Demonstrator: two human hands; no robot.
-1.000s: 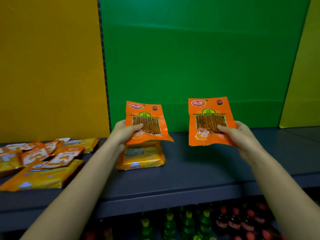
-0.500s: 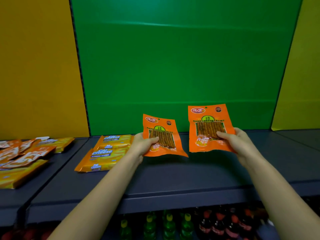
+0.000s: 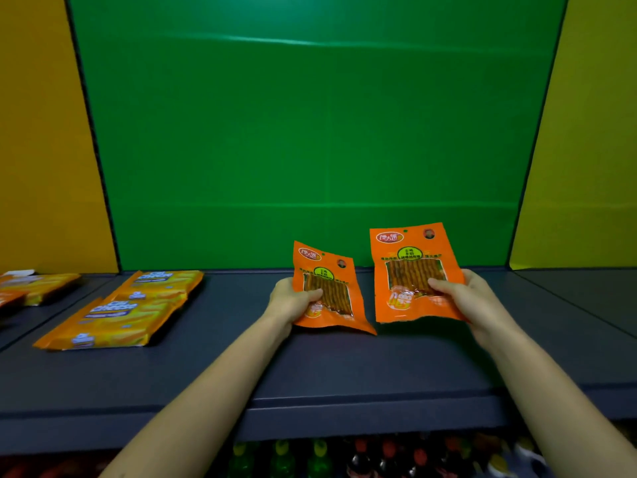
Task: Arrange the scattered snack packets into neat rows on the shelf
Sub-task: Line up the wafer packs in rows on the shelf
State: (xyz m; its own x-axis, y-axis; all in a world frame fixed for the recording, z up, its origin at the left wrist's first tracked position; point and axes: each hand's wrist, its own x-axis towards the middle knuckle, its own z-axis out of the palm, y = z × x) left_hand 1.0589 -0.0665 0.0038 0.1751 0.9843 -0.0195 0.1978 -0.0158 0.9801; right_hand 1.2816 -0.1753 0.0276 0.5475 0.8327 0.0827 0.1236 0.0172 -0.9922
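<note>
Green back panel (image 3: 310, 132) flanked by yellow panels (image 3: 41, 132) — bottles (image 3: 320, 457) stand below, green-capped and red-capped.

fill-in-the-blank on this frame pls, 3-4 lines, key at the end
1. Each hand holds one ____ snack packet: left hand, right hand.
2. The panel behind the shelf in front of the person is ____.
3. The yellow cheese wafer packs lie on the ____ side of the shelf.
4. Below the shelf stand rows of ____.

Missing words: orange; green; left; bottles
</note>
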